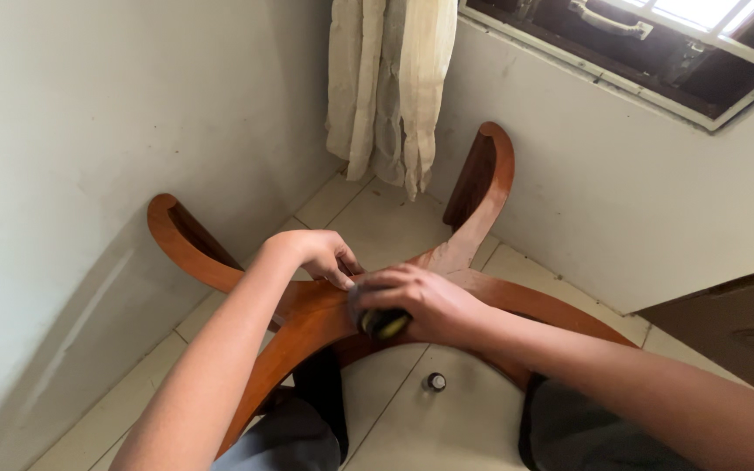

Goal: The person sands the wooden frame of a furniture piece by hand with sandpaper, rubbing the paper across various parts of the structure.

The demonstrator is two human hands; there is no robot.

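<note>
A curved, glossy brown wooden furniture frame with several arched legs lies on the tiled floor in a room corner. My right hand is closed around the black and yellow handle of a tool, held at the hub where the legs meet. My left hand rests on that hub right beside it, fingertips pinched at the tool's tip; what they pinch is hidden. My knees in dark trousers show at the bottom edge.
A small dark round piece lies on the floor tile below the frame. A cream curtain hangs in the corner. White walls close in left and right, with a window above right and a brown door at right.
</note>
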